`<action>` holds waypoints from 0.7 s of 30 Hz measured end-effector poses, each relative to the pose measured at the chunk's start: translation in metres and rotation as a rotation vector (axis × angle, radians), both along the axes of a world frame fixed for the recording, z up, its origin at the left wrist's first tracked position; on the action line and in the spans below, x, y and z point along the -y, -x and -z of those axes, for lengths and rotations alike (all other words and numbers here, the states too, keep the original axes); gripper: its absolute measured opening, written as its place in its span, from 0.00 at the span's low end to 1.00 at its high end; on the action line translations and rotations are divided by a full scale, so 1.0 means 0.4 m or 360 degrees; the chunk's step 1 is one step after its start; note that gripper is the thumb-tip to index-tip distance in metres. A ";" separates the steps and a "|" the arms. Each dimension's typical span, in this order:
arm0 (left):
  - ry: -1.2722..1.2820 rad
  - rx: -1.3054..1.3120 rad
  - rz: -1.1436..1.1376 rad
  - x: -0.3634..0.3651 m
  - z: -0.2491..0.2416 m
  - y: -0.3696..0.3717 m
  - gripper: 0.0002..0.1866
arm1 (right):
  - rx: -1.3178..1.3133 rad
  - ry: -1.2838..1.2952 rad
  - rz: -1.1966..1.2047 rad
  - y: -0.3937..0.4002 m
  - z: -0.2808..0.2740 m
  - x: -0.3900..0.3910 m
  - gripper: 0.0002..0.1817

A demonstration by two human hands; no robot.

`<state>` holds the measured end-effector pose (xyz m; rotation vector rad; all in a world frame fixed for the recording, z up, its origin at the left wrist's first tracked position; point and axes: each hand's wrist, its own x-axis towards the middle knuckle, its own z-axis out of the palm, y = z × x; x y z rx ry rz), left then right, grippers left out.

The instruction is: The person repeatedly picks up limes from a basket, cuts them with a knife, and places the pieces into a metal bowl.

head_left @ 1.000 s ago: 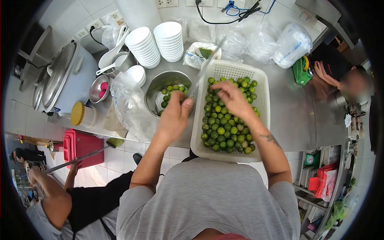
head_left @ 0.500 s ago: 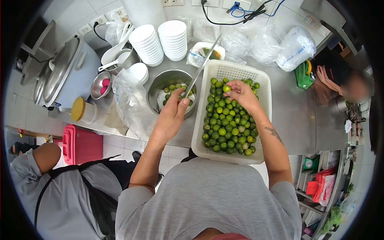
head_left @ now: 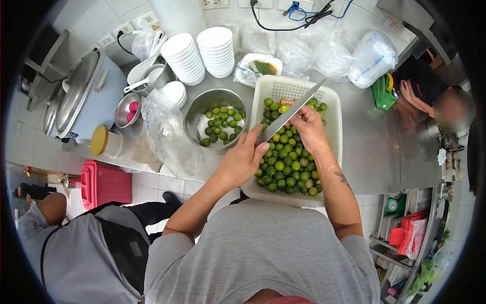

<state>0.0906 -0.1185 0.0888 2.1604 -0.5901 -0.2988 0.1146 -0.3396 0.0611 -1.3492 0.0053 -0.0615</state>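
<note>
My left hand (head_left: 244, 160) is closed around the handle end of a long knife (head_left: 296, 107), whose blade slants up and right over the crate. With my right hand (head_left: 309, 126) I hold a lime (head_left: 284, 108) in my fingertips, right beside the blade, which partly covers it. Both are above a white perforated crate (head_left: 333, 147) full of green limes (head_left: 279, 165). To the left of the crate, a steel pot (head_left: 188, 125) contains several limes (head_left: 223, 123) and something white at its bottom.
Stacked white tubs (head_left: 216, 48), a white tray (head_left: 241, 76) and plastic bags (head_left: 296, 53) line the back. A clear bag (head_left: 167, 131) lies left of the pot. One person (head_left: 86, 248) is at lower left, another (head_left: 425, 91) at right.
My left hand and the knife have moved right, from over the pot to over the crate. The blade now meets the lime in my right hand. The person at left has shifted slightly.
</note>
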 end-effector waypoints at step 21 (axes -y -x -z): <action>0.0315 -0.0086 -0.0023 0.031 0.005 -0.035 0.18 | -0.0096 0.0140 -0.0529 0.021 0.022 -0.058 0.18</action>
